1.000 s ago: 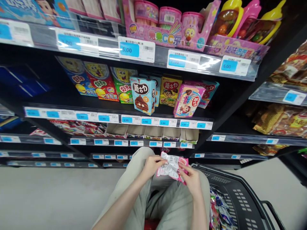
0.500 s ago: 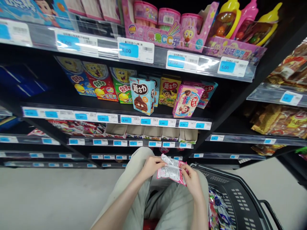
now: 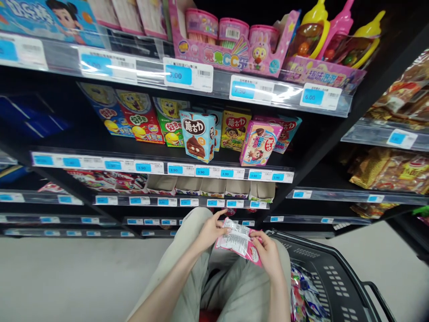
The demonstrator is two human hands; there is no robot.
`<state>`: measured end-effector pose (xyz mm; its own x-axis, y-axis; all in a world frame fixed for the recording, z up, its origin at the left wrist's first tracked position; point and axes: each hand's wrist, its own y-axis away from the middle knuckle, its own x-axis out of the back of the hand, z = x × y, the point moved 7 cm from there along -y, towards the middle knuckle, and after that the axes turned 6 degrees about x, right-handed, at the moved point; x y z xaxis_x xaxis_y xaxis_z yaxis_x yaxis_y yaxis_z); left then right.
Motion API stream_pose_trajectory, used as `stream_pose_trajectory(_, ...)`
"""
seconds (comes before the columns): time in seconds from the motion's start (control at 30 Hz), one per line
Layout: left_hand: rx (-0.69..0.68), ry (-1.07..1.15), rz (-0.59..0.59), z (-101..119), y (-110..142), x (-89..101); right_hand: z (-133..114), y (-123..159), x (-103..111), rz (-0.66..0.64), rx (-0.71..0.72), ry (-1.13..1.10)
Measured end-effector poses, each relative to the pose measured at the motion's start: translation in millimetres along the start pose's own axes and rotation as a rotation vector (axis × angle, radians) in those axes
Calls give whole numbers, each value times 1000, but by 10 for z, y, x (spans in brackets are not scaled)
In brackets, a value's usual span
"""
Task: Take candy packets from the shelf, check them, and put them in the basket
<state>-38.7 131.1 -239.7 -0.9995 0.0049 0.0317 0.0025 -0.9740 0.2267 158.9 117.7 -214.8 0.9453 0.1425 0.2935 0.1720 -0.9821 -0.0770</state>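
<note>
A pink and silver candy packet (image 3: 236, 241) is held over my knees, its printed back with a centre seam facing up. My left hand (image 3: 211, 231) pinches the packet's left edge between thumb and fingers, with the index finger lifted off and pointing towards the shelf. At the right end, my right hand (image 3: 266, 251) grips the packet with thumb and fingertips on the seam side. What the packet contains is hidden.
A dark shopping basket (image 3: 330, 268) with several shiny packets (image 3: 306, 293) stands at my right. Ahead, shelves hold a blue snack box (image 3: 197, 135), a pink snack box (image 3: 260, 142) and open display cartons (image 3: 212, 188). Bagged food (image 3: 392, 170) lies on the right shelf.
My left index finger has lifted away from the packet. The packet has tilted a little, its right end lower. My right fingers have drawn together on the seam.
</note>
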Motion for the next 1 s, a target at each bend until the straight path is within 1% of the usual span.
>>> stream_pose_trajectory(0.17,88,126,-18,-71,-31,-26,31,11,79,144,-29,-82)
stream_pose_trajectory(0.23,91,186,21,-78,-34,-12,77,5,83,201,-61,-110)
stream_pose_trajectory(0.33,58,284,101,-79,-26,9,163,-21,56,315,-100,-205)
stream_pose_trajectory(0.43,60,413,149,-97,-4,-11,213,-55,-5,396,-100,-242)
stream_pose_trajectory(0.5,58,493,143,-82,16,-44,219,-75,-62,388,-89,-240)
stream_pose_trajectory(0.53,55,524,120,-63,24,-69,218,-81,-87,374,-84,-244)
stream_pose_trajectory(0.63,55,578,8,0,40,-154,195,-78,-117,342,-71,-263)
stream_pose_trajectory(0.7,77,566,-48,5,38,-198,170,-71,-115,322,-67,-268)
stream_pose_trajectory(0.77,108,517,-44,-33,27,-206,146,-69,-116,299,-63,-265)
stream_pose_trajectory(0.87,144,464,10,-113,8,-190,138,-78,-126,287,-64,-247)
stream_pose_trajectory(1.0,140,526,19,-150,4,-205,188,-88,-105,339,-80,-204)
